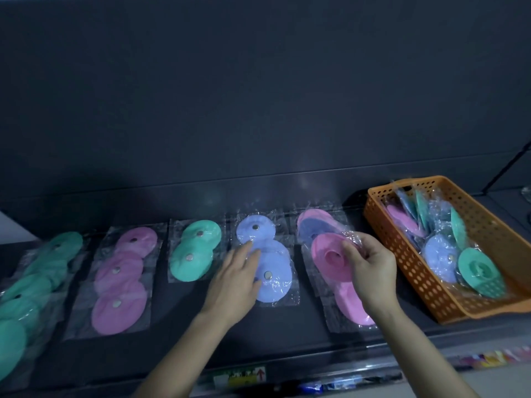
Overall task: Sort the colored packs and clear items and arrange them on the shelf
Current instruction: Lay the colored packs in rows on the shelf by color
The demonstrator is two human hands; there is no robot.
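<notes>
Round discs in clear bags lie in rows on the dark shelf [287, 340]. From the left: green packs [37, 271], pink-violet packs [120, 280], a green pair [195, 251], blue packs [273, 271], then a mixed pink and blue pile [313, 225]. My left hand [232, 282] lies flat with straight fingers on the edge of the blue packs. My right hand [370, 268] pinches a bright pink pack [330, 257] just above the pink pile; another pink pack [350, 305] lies under it.
An orange perforated basket [416, 254] stands at the right end of the shelf, holding several blue, green and pink packs. A dark back wall rises behind the shelf. A price strip [247, 374] runs along the shelf's front edge.
</notes>
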